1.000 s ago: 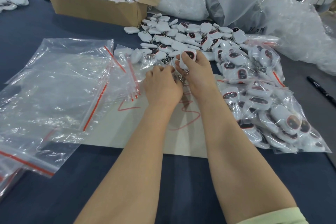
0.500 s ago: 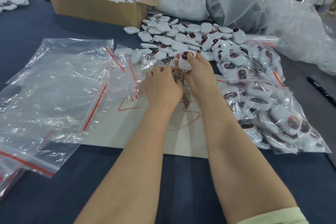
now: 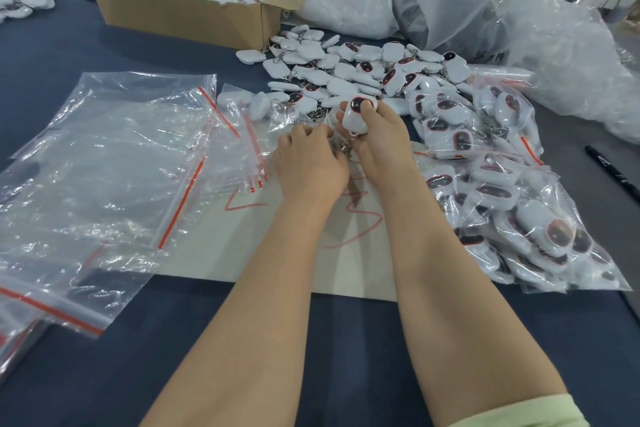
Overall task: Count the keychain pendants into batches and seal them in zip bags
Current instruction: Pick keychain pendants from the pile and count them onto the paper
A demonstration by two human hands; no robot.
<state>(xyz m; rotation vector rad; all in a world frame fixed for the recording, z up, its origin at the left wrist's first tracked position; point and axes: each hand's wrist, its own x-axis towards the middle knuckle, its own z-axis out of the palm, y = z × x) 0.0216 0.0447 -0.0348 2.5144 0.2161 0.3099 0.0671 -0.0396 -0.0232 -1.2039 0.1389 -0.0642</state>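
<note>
My right hand [image 3: 379, 140] pinches a white keychain pendant [image 3: 356, 116] with a dark red-rimmed window, its metal clip hanging below. My left hand [image 3: 310, 163] sits right beside it, fingers curled over metal clips and chains [image 3: 341, 146] between the hands; what it holds is mostly hidden. A loose heap of white pendants [image 3: 360, 69] lies just beyond both hands. Filled zip bags of pendants [image 3: 502, 191] are stacked on the right. Empty zip bags with red seal strips [image 3: 114, 156] lie spread on the left.
A cardboard box [image 3: 180, 15] of pendants with a red sign stands at the back. Large plastic sacks [image 3: 485, 3] fill the back right. A black marker [image 3: 613, 172] lies at the right edge. A pale sheet with red scribbles [image 3: 242, 236] lies under my forearms.
My right hand has lifted the pendant slightly and turned it so its dark window faces up. The left hand has stayed in place over the clips.
</note>
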